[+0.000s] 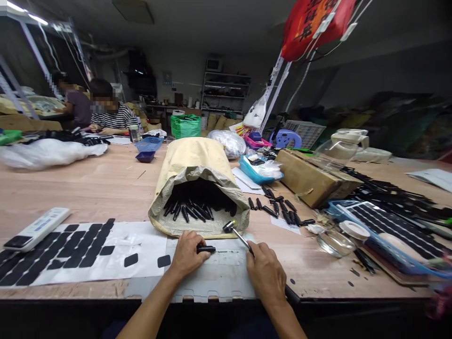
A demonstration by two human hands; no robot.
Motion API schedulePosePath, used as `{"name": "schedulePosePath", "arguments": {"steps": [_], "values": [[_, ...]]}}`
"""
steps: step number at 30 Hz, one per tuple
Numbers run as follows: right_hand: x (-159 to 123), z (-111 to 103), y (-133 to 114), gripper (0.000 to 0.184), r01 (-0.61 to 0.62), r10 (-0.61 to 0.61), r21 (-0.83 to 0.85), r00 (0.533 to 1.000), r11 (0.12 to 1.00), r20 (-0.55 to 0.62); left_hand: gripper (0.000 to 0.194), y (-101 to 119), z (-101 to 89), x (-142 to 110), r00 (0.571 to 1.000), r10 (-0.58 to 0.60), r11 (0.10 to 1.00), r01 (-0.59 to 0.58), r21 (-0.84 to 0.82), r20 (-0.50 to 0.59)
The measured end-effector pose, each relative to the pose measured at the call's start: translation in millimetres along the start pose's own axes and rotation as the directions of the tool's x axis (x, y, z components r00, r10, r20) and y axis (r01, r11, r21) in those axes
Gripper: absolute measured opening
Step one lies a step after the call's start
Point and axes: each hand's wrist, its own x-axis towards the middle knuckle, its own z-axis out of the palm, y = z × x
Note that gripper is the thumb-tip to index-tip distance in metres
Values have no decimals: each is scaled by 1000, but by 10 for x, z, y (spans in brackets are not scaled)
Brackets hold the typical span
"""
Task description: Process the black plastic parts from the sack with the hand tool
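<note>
My left hand is closed on a short black cylindrical piece, held level over a grey mat at the table's front edge. In my right hand is a small hammer with a metal shaft; its dark head, with a bit of yellow-green on it, is raised above and to the right of the piece, apart from it. Just beyond both hands lies a large beige sack, its mouth toward me. Many similar black pieces lie inside that sack.
Left of the mat, black rounded patches stick to a white sheet, beside a white box-shaped device. Several loose black pieces lie right of the sack, near a cardboard box and a glass jar. Two people sit at the far left.
</note>
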Motion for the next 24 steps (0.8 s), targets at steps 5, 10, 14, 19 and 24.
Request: {"name": "schedulePosePath", "arguments": {"steps": [5,10,14,19,24], "values": [[-6,142,-27,28,22,-36,-114,992,993,-122,27,-12,-60,-3,996,67,962,-81,-260,-62],[-19,122,-49,27,47,-63,-132,991,990,-121,43,27,-192,-108,964,-240,501,23,-865,-113],[-4,92,-66,26,32,-46,-125,993,992,-112,50,55,-289,-186,926,-377,164,44,-985,-21],[-9,88,-85,25,21,-32,-105,993,994,-110,52,151,-297,-296,919,-386,127,147,-981,88],[-8,71,-90,24,9,-16,-81,996,997,-88,38,352,-295,-697,927,-41,374,360,-854,373]]}}
